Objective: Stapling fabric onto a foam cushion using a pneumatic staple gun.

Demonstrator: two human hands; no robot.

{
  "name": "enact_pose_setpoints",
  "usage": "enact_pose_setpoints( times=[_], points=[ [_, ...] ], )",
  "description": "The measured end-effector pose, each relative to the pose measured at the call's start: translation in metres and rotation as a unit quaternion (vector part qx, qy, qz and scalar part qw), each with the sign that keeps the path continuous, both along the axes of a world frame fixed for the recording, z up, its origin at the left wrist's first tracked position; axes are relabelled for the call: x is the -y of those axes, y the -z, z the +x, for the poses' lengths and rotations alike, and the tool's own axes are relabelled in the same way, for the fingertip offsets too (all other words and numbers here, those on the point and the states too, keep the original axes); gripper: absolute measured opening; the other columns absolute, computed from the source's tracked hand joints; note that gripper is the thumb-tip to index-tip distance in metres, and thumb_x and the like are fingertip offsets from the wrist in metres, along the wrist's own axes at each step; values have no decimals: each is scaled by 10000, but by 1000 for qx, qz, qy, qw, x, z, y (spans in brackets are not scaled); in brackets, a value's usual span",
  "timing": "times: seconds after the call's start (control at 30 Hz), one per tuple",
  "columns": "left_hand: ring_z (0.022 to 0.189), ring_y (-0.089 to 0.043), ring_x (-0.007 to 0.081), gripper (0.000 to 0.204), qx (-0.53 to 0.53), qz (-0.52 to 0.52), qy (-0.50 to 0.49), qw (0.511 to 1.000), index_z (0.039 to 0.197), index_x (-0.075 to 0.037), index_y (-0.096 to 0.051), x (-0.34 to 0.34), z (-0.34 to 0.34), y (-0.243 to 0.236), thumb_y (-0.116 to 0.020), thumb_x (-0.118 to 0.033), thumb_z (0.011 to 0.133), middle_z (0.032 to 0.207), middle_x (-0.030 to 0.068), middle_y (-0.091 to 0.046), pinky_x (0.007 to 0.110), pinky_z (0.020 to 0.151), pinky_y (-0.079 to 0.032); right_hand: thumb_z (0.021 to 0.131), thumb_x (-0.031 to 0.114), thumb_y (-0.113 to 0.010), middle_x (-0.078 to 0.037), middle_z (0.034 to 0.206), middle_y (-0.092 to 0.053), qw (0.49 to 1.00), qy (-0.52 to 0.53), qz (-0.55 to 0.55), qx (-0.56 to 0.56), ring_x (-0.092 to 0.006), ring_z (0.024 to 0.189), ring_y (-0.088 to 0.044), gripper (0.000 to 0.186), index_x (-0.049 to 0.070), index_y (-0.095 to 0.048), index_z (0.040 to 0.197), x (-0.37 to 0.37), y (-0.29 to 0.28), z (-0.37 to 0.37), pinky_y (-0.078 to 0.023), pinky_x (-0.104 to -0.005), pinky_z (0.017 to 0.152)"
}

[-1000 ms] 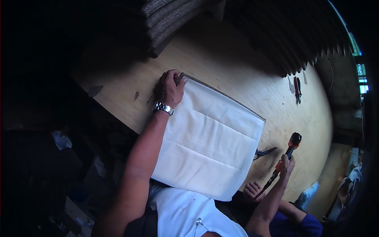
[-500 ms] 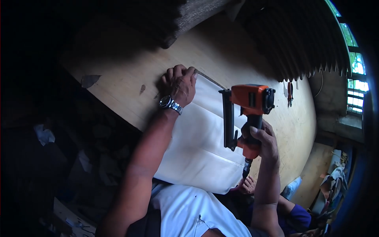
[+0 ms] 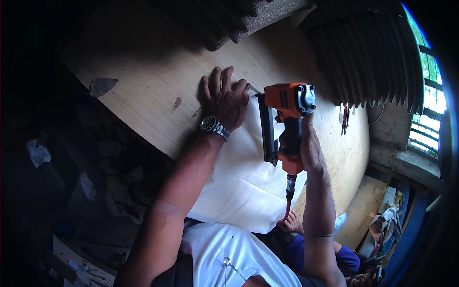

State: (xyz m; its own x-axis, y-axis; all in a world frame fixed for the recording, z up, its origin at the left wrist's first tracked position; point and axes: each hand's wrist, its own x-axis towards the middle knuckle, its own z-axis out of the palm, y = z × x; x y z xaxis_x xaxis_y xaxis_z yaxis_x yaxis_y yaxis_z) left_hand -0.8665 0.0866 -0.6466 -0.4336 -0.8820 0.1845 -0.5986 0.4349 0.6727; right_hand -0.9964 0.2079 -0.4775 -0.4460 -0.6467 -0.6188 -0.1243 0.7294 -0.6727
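Note:
My right hand [image 3: 310, 143] is wrapped round the black grip of an orange and black pneumatic staple gun [image 3: 283, 98]. The gun's nose is close to the far edge of a white sheet of upholstery material [image 3: 234, 186], beside my left hand; whether it touches is unclear. A reddish air hose [image 3: 287, 210] runs down from the gun's base. My left hand [image 3: 227, 103], with a metal watch on the wrist, lies with fingers spread on the wooden table, its thumb side at the sheet's far corner. A dark strip [image 3: 252, 88] shows along that edge.
The wooden table [image 3: 143, 105] carries a dark scrap [image 3: 103, 86] at its left edge and orange-handled pliers [image 3: 345, 120] at the right. Dark ribbed pieces [image 3: 363, 62] stand at the back. Another person's hand [image 3: 291, 223] is near the sheet's near right corner.
The staple gun has moved left and farther from me, toward the sheet's far edge. My left hand's fingers have straightened from curled to spread on the table.

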Motion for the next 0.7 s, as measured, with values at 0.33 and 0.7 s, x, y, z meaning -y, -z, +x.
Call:
enact_pose_setpoints(
  times=[0.33, 0.7],
  points=[
    [1512, -271, 341, 421, 32, 7, -16, 999, 1339, -96, -560, 1, -2, -2, -457, -355, 1023, 1551, 118, -422, 623, 1219, -124, 911, 886, -189, -69, 697, -621, 999, -20, 18, -45, -188, 616, -673, 1054, -29, -604, 1229, 11, -4, 15, -563, -364, 626],
    [1049, -645, 414, 343, 101, 129, 33, 986, 1180, -52, -556, 14, -3, -20, -511, -360, 1038, 1113, 232, -676, 535, 900, -487, 973, 813, -260, -83, 693, -617, 999, 27, -27, -7, -191, 612, -651, 899, -17, -607, 964, -73, -25, 14, -536, -354, 633]
  ],
)
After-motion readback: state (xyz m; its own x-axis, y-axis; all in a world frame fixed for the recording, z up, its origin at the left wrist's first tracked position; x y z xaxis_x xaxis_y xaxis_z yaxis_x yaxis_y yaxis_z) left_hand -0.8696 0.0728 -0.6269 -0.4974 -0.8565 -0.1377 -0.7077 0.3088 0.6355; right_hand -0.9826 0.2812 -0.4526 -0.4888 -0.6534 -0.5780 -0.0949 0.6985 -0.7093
